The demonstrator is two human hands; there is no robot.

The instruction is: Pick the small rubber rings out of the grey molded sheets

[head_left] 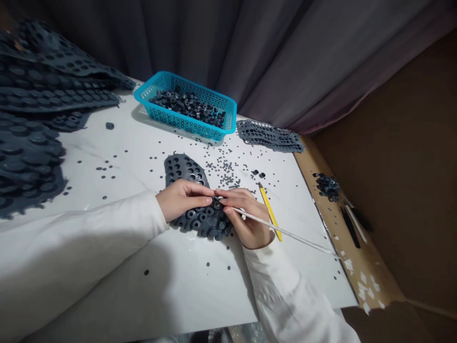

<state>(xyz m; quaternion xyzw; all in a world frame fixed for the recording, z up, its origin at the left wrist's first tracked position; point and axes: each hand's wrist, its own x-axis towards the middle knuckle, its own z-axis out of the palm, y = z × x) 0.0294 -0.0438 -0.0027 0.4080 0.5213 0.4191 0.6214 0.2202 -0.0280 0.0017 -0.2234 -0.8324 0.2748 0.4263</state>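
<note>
A dark grey rubber sheet [183,166] with rows of round moulded cups lies on the white table, its near part folded to show ring-shaped studs. My left hand [182,200] is closed on the sheet's middle, thumb and fingers pressing the rubber. Against its fingertips, my right hand [248,214] is closed around long thin white tweezers [285,233], whose joined end points to the lower right. The tweezers' tips are hidden at the fingers and studs. Just beyond the right hand lies a yellow-handled tool [270,212] with a dark tip.
Small black parts fill a blue basket [185,126] at the back. Large rubber sheets [28,143] are heaped at left; another sheet [269,136] lies at back right. Small dark discs [226,166] litter the table. Dark scraps [326,186] and slim tools [352,226] lie on the brown surface.
</note>
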